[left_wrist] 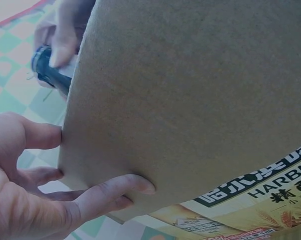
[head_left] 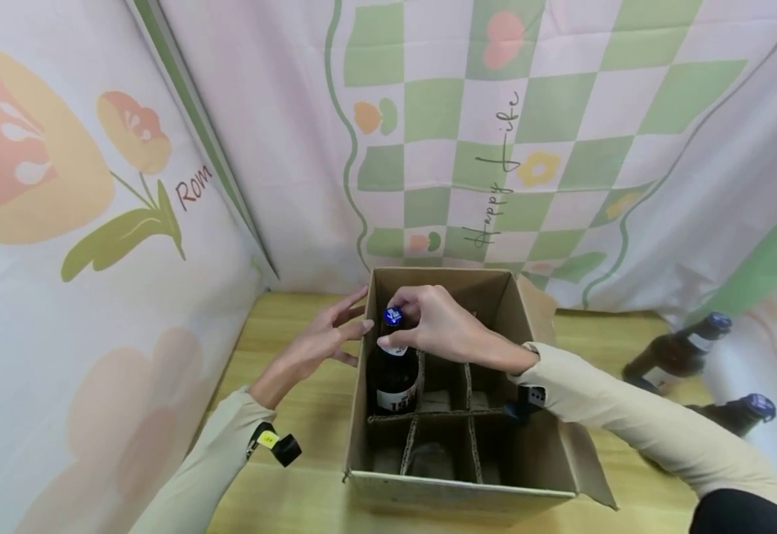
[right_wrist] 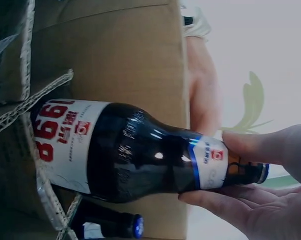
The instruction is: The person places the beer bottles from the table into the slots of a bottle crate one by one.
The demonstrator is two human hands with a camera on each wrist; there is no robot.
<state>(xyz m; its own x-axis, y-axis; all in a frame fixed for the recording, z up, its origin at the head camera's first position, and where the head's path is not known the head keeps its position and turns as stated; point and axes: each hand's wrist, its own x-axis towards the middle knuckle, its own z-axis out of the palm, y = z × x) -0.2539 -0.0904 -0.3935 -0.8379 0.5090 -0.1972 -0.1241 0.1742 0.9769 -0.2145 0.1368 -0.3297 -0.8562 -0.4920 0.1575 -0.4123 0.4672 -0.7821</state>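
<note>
A dark beer bottle (head_left: 396, 378) with a blue cap and a white label stands in the back left compartment area of a cardboard box (head_left: 461, 486). My right hand (head_left: 444, 326) pinches its neck between thumb and fingers, just under the cap. In the right wrist view, the bottle's label reads 1998 in red. My left hand (head_left: 317, 337) touches the box's left side with fingers spread and fairly straight. Seen from the left wrist, those fingertips (left_wrist: 140, 184) rest on the plain cardboard panel (left_wrist: 180, 100).
Cardboard dividers (head_left: 471, 449) split the box into several compartments. Another blue-capped bottle (right_wrist: 110, 225) is inside, beside the held one. Two dark bottles, one farther back (head_left: 675, 356) and one nearer (head_left: 738, 415), stand right of the box. A box flap (head_left: 588, 467) hangs outward there.
</note>
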